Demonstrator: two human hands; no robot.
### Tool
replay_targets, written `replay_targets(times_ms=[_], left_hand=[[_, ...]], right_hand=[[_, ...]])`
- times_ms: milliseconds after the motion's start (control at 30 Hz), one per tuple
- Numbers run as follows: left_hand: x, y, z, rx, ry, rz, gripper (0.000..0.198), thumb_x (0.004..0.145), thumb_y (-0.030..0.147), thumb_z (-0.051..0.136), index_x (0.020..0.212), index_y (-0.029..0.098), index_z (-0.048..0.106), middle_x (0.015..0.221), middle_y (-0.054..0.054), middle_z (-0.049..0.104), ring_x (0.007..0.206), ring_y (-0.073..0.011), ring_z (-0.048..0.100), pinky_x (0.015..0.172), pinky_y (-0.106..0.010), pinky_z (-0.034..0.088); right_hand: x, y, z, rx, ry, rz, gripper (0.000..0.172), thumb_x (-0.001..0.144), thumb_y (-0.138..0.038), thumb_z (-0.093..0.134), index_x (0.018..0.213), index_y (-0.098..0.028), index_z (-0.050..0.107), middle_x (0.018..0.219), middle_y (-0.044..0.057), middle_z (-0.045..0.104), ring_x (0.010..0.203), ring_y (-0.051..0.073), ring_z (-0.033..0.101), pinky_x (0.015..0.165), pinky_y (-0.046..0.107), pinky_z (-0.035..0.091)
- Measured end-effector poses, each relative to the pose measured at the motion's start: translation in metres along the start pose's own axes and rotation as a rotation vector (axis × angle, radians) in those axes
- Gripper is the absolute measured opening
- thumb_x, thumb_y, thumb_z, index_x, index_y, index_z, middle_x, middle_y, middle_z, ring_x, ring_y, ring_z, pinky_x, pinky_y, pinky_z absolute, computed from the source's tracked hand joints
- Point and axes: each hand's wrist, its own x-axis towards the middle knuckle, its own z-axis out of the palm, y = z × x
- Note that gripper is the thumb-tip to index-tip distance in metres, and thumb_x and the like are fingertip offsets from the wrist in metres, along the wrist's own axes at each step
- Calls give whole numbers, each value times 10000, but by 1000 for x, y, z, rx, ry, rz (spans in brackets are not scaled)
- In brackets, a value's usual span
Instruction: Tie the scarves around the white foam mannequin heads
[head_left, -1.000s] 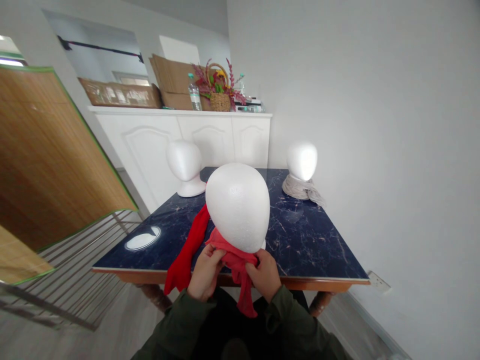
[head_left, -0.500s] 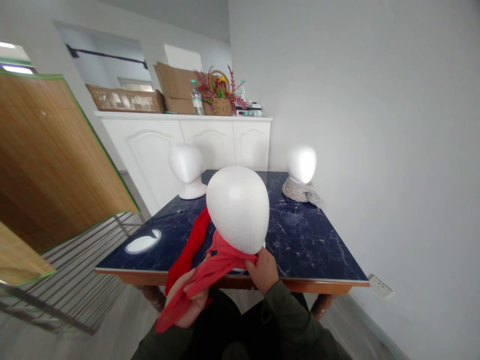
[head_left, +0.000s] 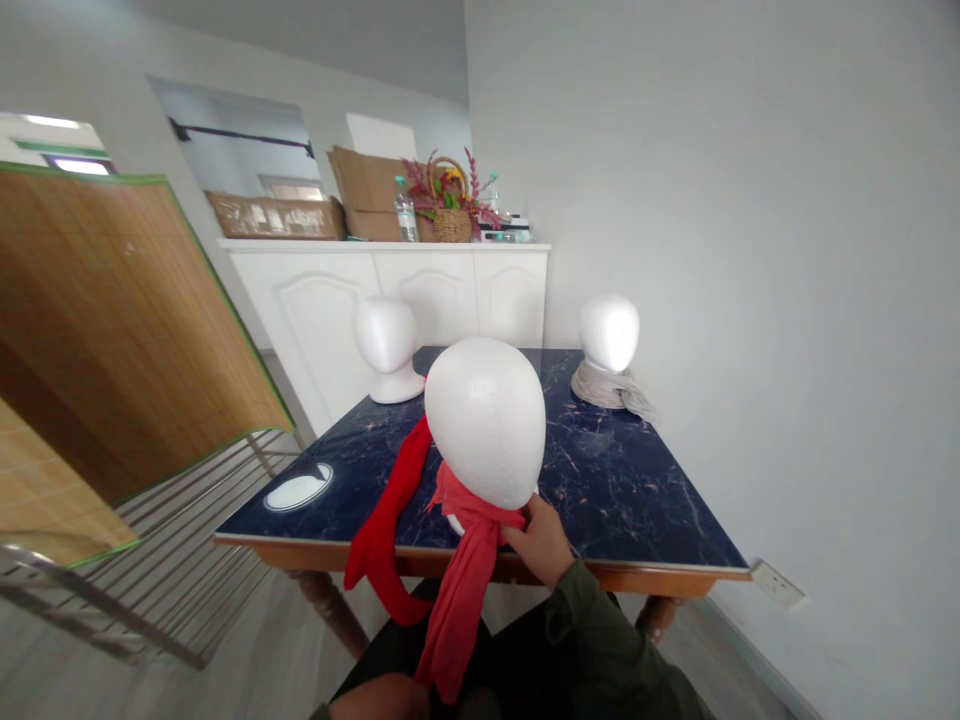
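Observation:
A white foam mannequin head [head_left: 486,420] stands near the front edge of the table, with a coral-pink scarf [head_left: 466,590] around its neck. My right hand [head_left: 541,542] pinches the scarf at the neck, on the head's right side. The scarf's tail hangs over the table edge towards my lap. At the bottom edge of the picture my left hand [head_left: 386,698] is beside the end of that tail; its fingers are cut off from view, so I cannot tell if they hold it. A bright red scarf [head_left: 390,520] lies left of the head and droops over the edge.
Two more foam heads stand at the back of the dark blue marbled table [head_left: 630,490]: a bare one [head_left: 386,340] on the left, another [head_left: 609,335] on the right with a grey scarf [head_left: 604,388] round its base. A metal rack [head_left: 187,510] flanks the left; a white cabinet [head_left: 322,310] stands behind.
My left hand has moved down to the bottom edge, away from the middle of the coral scarf, whose tail now hangs straighter. My right hand stays at the neck. The view has shifted slightly.

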Motion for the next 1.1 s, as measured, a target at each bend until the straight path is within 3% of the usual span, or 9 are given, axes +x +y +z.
replay_targets(times_ms=[100, 167, 300, 367, 467, 600, 733, 900, 1100], left_hand=[[-3, 31, -33, 18, 286, -32, 144, 722, 361, 599, 709, 224, 640, 759, -33, 637, 697, -220, 586, 639, -333, 473], [1, 57, -58, -97, 524, 10, 220, 735, 372, 598, 896, 222, 613, 899, -54, 631, 840, -234, 586, 722, -335, 474], [38, 82, -78, -246, 878, 164, 833, 595, 322, 739, 1315, 190, 340, 1384, -125, 339, 1274, -293, 302, 1050, -415, 237], [64, 83, -73, -282, 835, 237, 964, 596, 324, 739, 1378, 166, 198, 1442, -146, 214, 1320, -293, 208, 1087, -426, 132], [96, 84, -59, -313, 763, 324, 967, 672, 331, 683, 1398, 174, 63, 1449, -156, 178, 1323, -268, 213, 1087, -415, 147], [125, 104, -54, -311, 751, 407, 924, 712, 327, 651, 1399, 197, 46, 1437, -142, 211, 1331, -253, 191, 1093, -406, 135], [174, 145, -65, -325, 650, 576, 939, 695, 332, 668, 1403, 181, 70, 1435, -148, 216, 1332, -265, 180, 1096, -400, 129], [274, 186, -69, -364, 559, 742, 968, 689, 349, 672, 1401, 144, 49, 1415, -183, 246, 1295, -254, 266, 1083, -371, 179], [361, 193, -52, -324, 563, 763, 918, 664, 342, 681, 1382, 117, 155, 1372, -198, 320, 1271, -268, 306, 1074, -397, 192]], right_hand=[[-2, 3, -11, 90, -95, 23, 348, 652, -224, 623, 985, -149, 556, 835, 36, 637, 699, 151, 576, 641, 275, 465], [-3, 8, -21, -7, -26, 48, 410, 608, -260, 675, 981, -146, 547, 870, 47, 618, 724, 163, 566, 674, 308, 470], [4, 15, -33, -126, 142, 67, 728, 588, -306, 704, 1229, -133, 405, 1206, 148, 495, 1076, 255, 490, 903, 424, 399], [9, 13, -32, -81, 73, 7, 817, 617, -324, 696, 1314, -142, 313, 1324, 163, 396, 1206, 268, 391, 986, 452, 323], [14, 5, -28, 35, -67, -163, 782, 659, -340, 683, 1324, -160, 314, 1333, 137, 406, 1224, 245, 386, 1014, 430, 300], [20, 3, -40, 90, 21, -244, 689, 691, -363, 666, 1281, -158, 374, 1275, 127, 475, 1172, 234, 448, 991, 411, 334], [36, 13, -87, 0, 176, -194, 653, 707, -374, 650, 1263, -147, 391, 1225, 132, 516, 1135, 238, 481, 964, 402, 363], [71, 42, -156, -233, 371, -189, 627, 728, -347, 606, 1277, -133, 389, 1259, 142, 486, 1168, 252, 448, 983, 412, 338], [95, 100, -194, -375, 497, -185, 668, 737, -370, 568, 1305, -97, 348, 1302, 168, 438, 1205, 254, 411, 1006, 399, 317]])
